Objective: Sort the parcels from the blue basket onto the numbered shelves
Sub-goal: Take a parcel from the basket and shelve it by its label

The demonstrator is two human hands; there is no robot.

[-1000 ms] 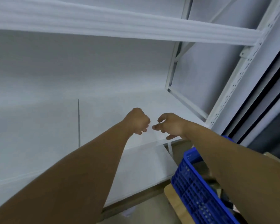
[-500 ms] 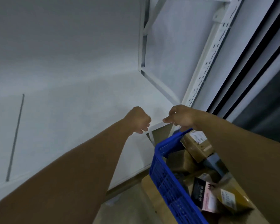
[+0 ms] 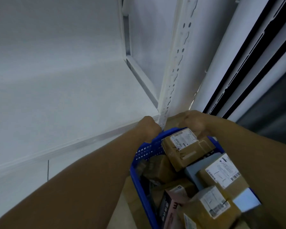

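— Where is the blue basket [image 3: 139, 156]?

— At the lower right, just beside the front right corner of the white shelf [image 3: 64, 96], below the perforated post [image 3: 177, 63] that rises from that corner. The shelf board itself is bare white.

— And the parcels?

— All in the basket, piled loosely. A brown parcel [image 3: 186, 149] with a white label lies tilted at the far end. Behind it toward the near end there is a grey parcel [image 3: 192, 171], partly covered by a second labelled box [image 3: 221, 177]. A third labelled box [image 3: 210, 204] sits near the right wall, and a pink and black packet [image 3: 169, 209] lies against the left wall.

— What is the left hand [image 3: 149, 128] doing?

— Its fingers are curled into a fist at the basket's far left corner, in front of the shelf's front edge. Nothing shows inside it; whether it touches the rim I cannot tell.

— The right hand [image 3: 194, 123]?

— It hangs over the basket's far edge, just above the brown parcel. It is blurred, so I cannot tell whether its fingers are spread or gripping anything.
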